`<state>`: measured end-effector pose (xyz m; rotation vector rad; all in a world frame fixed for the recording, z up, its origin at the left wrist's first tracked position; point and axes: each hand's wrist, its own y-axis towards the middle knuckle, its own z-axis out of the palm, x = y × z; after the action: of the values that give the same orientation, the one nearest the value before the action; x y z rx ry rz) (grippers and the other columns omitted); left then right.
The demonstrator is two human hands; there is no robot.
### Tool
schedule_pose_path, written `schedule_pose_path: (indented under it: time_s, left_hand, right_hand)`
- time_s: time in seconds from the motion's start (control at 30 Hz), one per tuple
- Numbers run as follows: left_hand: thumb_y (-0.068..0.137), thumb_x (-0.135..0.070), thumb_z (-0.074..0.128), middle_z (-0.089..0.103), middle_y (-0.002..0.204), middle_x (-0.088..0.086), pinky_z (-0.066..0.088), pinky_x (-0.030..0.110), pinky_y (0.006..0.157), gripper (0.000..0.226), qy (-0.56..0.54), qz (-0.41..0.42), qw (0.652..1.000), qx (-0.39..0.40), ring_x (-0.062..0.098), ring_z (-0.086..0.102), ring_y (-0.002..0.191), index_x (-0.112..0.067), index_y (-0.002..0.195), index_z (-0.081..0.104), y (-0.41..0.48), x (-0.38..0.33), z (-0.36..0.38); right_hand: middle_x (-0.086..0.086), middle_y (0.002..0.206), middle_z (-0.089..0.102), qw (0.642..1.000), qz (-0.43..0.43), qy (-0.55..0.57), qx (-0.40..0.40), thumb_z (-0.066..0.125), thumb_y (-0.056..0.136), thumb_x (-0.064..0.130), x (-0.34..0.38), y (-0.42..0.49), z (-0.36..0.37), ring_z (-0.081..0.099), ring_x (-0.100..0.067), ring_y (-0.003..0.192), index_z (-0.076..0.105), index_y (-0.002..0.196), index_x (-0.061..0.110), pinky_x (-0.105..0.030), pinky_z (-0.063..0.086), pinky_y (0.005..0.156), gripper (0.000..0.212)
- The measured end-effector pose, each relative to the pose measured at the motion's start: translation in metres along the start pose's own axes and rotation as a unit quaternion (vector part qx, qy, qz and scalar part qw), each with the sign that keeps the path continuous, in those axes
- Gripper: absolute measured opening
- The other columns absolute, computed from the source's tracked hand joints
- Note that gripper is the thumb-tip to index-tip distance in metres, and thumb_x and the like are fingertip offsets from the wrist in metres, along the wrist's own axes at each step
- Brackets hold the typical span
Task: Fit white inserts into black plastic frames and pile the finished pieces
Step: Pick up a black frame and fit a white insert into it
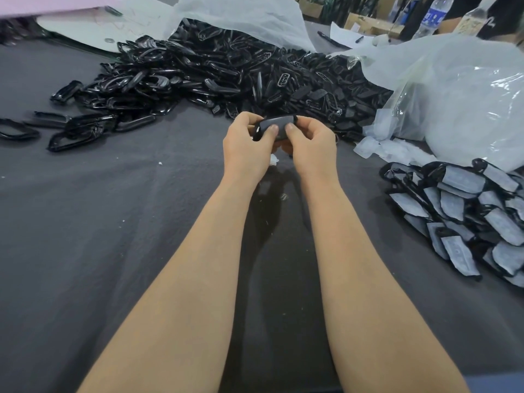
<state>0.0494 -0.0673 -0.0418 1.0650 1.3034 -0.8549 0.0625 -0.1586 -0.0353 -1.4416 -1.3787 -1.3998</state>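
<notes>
Dark grey cloth covers the bench point(113, 222), which is strewn at the back with a sprawling heap of loose glossy black plastic frames point(204, 72) spilling from a crumpled white plastic sack point(241, 15). Above the middle of the bench both hands meet around one small oblong black plastic frame point(276, 126) held clear of the cloth. The left hand point(246, 146) curls round its left end and the right hand point(312, 146) round its right end. Both thumbs press side by side on the greyish-white insert face turned up toward the camera. Whether that insert is fully seated is hard to tell. At the right lies a pile of finished frames with pale inserts point(467, 214), just beside loose white inserts point(391, 148) and a clear plastic bag point(467, 95).
</notes>
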Motion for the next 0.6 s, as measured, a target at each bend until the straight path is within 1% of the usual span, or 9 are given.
schedule_pose_path:
  time_s: [0.07,0.13,0.2,0.27,0.33,0.43,0.47,0.53,0.6]
  left_hand:
    - [0.091,-0.013,0.064,0.067,0.099,0.007,0.056,0.04,0.087,0.011,-0.009,-0.005,1.0,-0.001,0.021,0.068,0.093,-0.018,0.095,0.054,0.0005,0.0002,-0.0008]
    - [0.091,-0.013,0.064,0.066,0.095,0.002,0.057,0.038,0.086,0.012,-0.002,0.0,1.0,-0.005,0.018,0.068,0.091,-0.02,0.093,0.054,0.0006,0.0004,-0.0013]
    - [0.091,-0.013,0.064,0.066,0.093,0.001,0.057,0.036,0.085,0.012,0.004,0.005,1.0,-0.002,0.015,0.068,0.088,-0.021,0.093,0.054,-0.0004,0.0005,-0.0011]
    - [0.091,-0.014,0.064,0.068,0.096,0.004,0.057,0.038,0.086,0.011,0.006,0.005,1.0,0.006,0.018,0.068,0.091,-0.02,0.094,0.055,-0.0013,0.0004,-0.0008]
    - [0.091,-0.015,0.064,0.068,0.1,0.006,0.056,0.041,0.088,0.01,0.012,0.006,1.0,0.01,0.02,0.067,0.095,-0.019,0.096,0.056,-0.0012,0.0001,-0.001]
    - [0.091,-0.015,0.063,0.067,0.103,0.007,0.056,0.041,0.089,0.009,0.003,0.007,1.0,0.017,0.021,0.067,0.097,-0.017,0.098,0.057,-0.0007,-0.0009,-0.0015]
    - [0.092,-0.015,0.062,0.067,0.103,0.008,0.056,0.042,0.089,0.008,-0.005,0.005,1.0,0.021,0.022,0.067,0.097,-0.017,0.098,0.057,-0.0005,-0.001,-0.0016]
    - [0.093,-0.014,0.061,0.067,0.104,0.009,0.056,0.042,0.089,0.007,-0.019,-0.002,0.999,0.025,0.024,0.067,0.098,-0.018,0.097,0.057,-0.0004,-0.0015,-0.0017]
    - [0.093,-0.013,0.061,0.066,0.106,0.01,0.057,0.04,0.087,0.007,-0.032,-0.008,0.999,0.025,0.026,0.067,0.099,-0.017,0.098,0.057,0.0002,-0.0014,-0.0015]
  right_hand:
    - [-0.001,0.091,0.066,1.0,0.004,-0.002,-0.003,0.05,0.096,0.009,0.0014,0.0004,0.0006,0.063,-0.014,0.087,0.065,0.104,0.009,-0.035,0.055,0.086,0.017]
    - [-0.004,0.097,0.067,1.0,0.008,-0.002,-0.007,0.051,0.096,0.01,0.0026,-0.0003,0.0012,0.063,-0.016,0.091,0.064,0.112,0.004,-0.035,0.055,0.087,0.022]
    - [-0.008,0.102,0.068,1.0,0.009,-0.004,-0.012,0.055,0.094,0.012,0.0028,-0.0012,0.0012,0.065,-0.02,0.095,0.063,0.113,0.003,-0.038,0.054,0.09,0.022]
    - [-0.008,0.1,0.068,1.0,0.006,-0.008,-0.015,0.057,0.092,0.011,0.0032,-0.002,0.0004,0.065,-0.022,0.094,0.063,0.105,0.005,-0.039,0.054,0.089,0.015]
    - [-0.005,0.094,0.067,1.0,0.006,-0.001,-0.014,0.058,0.092,0.009,0.0029,-0.0013,-0.0014,0.064,-0.018,0.088,0.062,0.098,0.01,-0.035,0.055,0.083,0.008]
    - [-0.001,0.088,0.066,0.999,0.024,0.033,-0.008,0.057,0.092,0.008,0.0031,-0.0008,-0.0041,0.062,-0.012,0.08,0.061,0.097,0.012,-0.02,0.052,0.067,0.007]
    - [-0.002,0.089,0.066,0.998,0.033,0.047,-0.007,0.057,0.093,0.008,0.003,-0.0006,-0.0043,0.061,-0.012,0.08,0.062,0.1,0.01,-0.019,0.05,0.065,0.009]
    - [-0.006,0.093,0.066,0.995,0.054,0.08,-0.007,0.055,0.094,0.009,0.0035,-0.0005,-0.0035,0.06,-0.013,0.081,0.063,0.108,0.005,-0.021,0.05,0.066,0.017]
    - [-0.008,0.094,0.065,0.994,0.066,0.09,-0.006,0.053,0.096,0.01,0.0046,-0.0005,-0.0021,0.059,-0.014,0.081,0.063,0.112,0.001,-0.022,0.049,0.066,0.021]
